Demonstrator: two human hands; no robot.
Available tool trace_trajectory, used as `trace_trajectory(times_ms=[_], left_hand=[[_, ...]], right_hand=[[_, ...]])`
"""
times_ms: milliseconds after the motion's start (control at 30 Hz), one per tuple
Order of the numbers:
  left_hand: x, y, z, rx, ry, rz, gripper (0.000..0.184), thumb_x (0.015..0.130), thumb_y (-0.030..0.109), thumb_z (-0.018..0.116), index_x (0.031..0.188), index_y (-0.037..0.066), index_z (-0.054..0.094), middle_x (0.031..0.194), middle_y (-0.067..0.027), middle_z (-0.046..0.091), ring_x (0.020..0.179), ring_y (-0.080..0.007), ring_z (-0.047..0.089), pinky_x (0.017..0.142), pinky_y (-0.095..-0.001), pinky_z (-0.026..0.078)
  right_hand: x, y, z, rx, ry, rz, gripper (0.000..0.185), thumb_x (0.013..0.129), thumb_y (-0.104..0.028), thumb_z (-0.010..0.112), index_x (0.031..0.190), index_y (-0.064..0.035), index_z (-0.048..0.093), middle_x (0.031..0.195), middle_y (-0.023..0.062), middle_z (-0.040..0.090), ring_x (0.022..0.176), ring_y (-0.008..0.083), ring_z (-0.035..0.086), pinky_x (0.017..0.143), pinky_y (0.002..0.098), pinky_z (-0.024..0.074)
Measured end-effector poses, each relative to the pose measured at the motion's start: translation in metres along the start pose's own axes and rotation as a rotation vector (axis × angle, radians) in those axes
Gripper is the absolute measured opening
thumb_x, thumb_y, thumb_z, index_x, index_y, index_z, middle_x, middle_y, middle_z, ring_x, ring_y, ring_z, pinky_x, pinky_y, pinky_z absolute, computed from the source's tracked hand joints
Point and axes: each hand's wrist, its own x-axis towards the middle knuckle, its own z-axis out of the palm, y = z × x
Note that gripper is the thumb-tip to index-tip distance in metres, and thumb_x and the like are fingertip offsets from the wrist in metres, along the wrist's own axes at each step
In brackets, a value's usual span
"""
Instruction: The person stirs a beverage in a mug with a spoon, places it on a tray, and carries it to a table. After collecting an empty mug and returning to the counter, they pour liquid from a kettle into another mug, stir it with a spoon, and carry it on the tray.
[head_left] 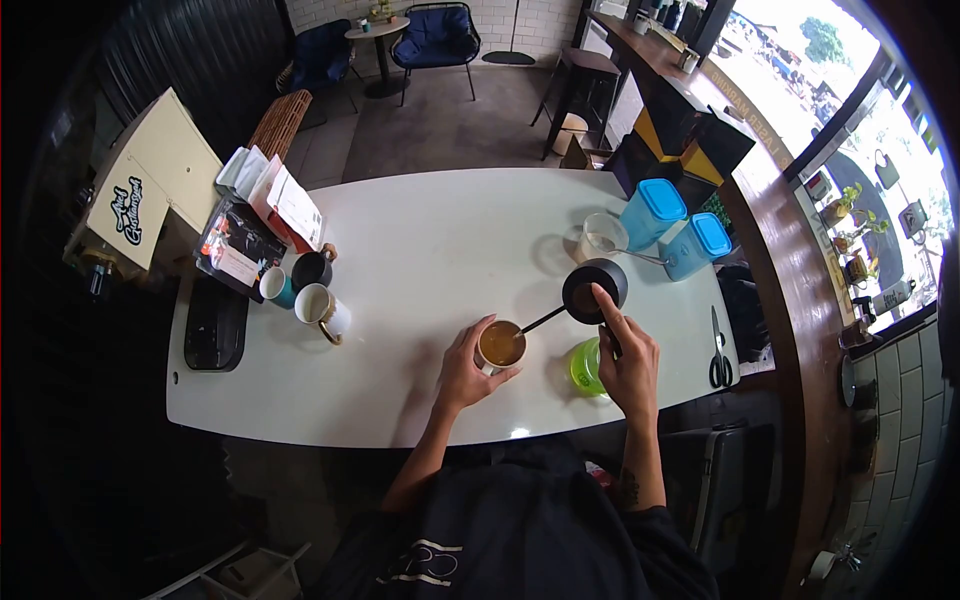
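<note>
My left hand (468,370) wraps round a cup (490,365) holding brown liquid (503,343), near the front of the white table (400,230). In my right hand (630,365) is a black gooseneck kettle (585,285), gripped by its handle with a finger stretched over the lid. Its thin spout points down at the cup, its tip at the cup's rim or just inside; whether water is flowing I cannot tell. Below the kettle, partly behind my right hand, stands a bright green container (585,368).
Behind the kettle are a clear cup with a spoon (602,235) and two blue-lidded containers (655,207). Scissors (718,350) lie at the right edge. Several mugs (322,310), a black tray (215,325) and a stand of papers (285,200) occupy the left side.
</note>
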Motion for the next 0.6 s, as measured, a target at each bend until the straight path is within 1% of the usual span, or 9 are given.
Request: trace_trajectory(times_ms=[200,300,367,400,467,500,567,600], left_hand=[[-0.001,0.001,0.0,0.025,0.008,0.003,0.089,0.067,0.032,0.094,0.142,0.009,0.05,0.131,-0.0158,0.062,0.119,-0.0333,0.063,0.1,-0.0432,0.053],[-0.001,0.0,0.001,0.009,0.016,-0.006,0.089,0.067,0.031,0.094,0.142,0.009,0.05,0.131,-0.0159,0.062,0.119,-0.0334,0.063,0.1,-0.0434,0.053],[-0.002,0.0,0.001,0.007,0.021,-0.008,0.089,0.067,0.031,0.094,0.141,0.009,0.05,0.131,-0.016,0.062,0.119,-0.0336,0.063,0.1,-0.0433,0.053],[-0.002,0.0,0.002,0.003,0.027,-0.008,0.088,0.067,0.031,0.094,0.141,0.009,0.05,0.131,-0.0162,0.062,0.119,-0.0338,0.063,0.1,-0.0433,0.053],[-0.002,-0.001,0.003,-0.006,0.029,-0.009,0.088,0.067,0.031,0.094,0.141,0.008,0.051,0.131,-0.0166,0.062,0.119,-0.0341,0.063,0.1,-0.0433,0.053],[-0.002,-0.001,0.002,-0.016,0.031,-0.01,0.088,0.067,0.031,0.094,0.14,0.008,0.051,0.131,-0.017,0.062,0.119,-0.0344,0.063,0.1,-0.0434,0.052],[-0.002,-0.001,0.002,-0.016,0.03,-0.017,0.087,0.067,0.031,0.094,0.14,0.007,0.051,0.131,-0.0172,0.062,0.118,-0.0345,0.063,0.101,-0.0435,0.052],[-0.003,-0.001,0.003,-0.019,0.028,-0.024,0.087,0.067,0.03,0.094,0.14,0.007,0.051,0.131,-0.0175,0.062,0.118,-0.0345,0.063,0.101,-0.0436,0.052]], right_hand=[[-0.003,0.0,0.0,0.028,0.014,0.004,0.071,0.082,0.013,0.059,0.146,-0.0199,0.057,0.079,0.0172,0.064,0.065,0.0277,0.063,0.066,0.0367,0.051],[-0.003,0.001,0.0,-0.008,-0.032,0.038,0.071,0.083,0.013,0.058,0.146,-0.0197,0.057,0.081,0.0178,0.065,0.066,0.0275,0.064,0.068,0.0352,0.0517],[-0.004,0.006,0.004,0.042,0.044,-0.026,0.073,0.086,0.007,0.062,0.15,-0.0271,0.052,0.074,0.0163,0.063,0.064,0.0315,0.062,0.063,0.0422,0.049],[-0.004,0.006,0.004,0.043,0.043,-0.025,0.073,0.086,0.007,0.062,0.15,-0.0271,0.052,0.074,0.0163,0.063,0.064,0.0315,0.062,0.063,0.0422,0.049],[-0.003,0.006,0.005,0.079,0.04,0.015,0.074,0.086,0.008,0.061,0.15,-0.026,0.051,0.08,0.0181,0.066,0.067,0.0342,0.063,0.067,0.0432,0.05],[-0.003,0.006,0.006,0.081,0.04,0.015,0.074,0.086,0.008,0.061,0.15,-0.026,0.051,0.08,0.0181,0.066,0.067,0.0342,0.063,0.067,0.0432,0.05],[-0.004,0.007,0.008,0.125,0.014,0.064,0.076,0.085,0.008,0.061,0.152,-0.026,0.048,0.091,0.0205,0.07,0.073,0.0376,0.067,0.07,0.0441,0.0511],[-0.004,0.009,0.009,0.126,0.015,0.065,0.076,0.085,0.008,0.061,0.152,-0.026,0.048,0.091,0.0205,0.07,0.073,0.0376,0.067,0.07,0.0441,0.0511]])
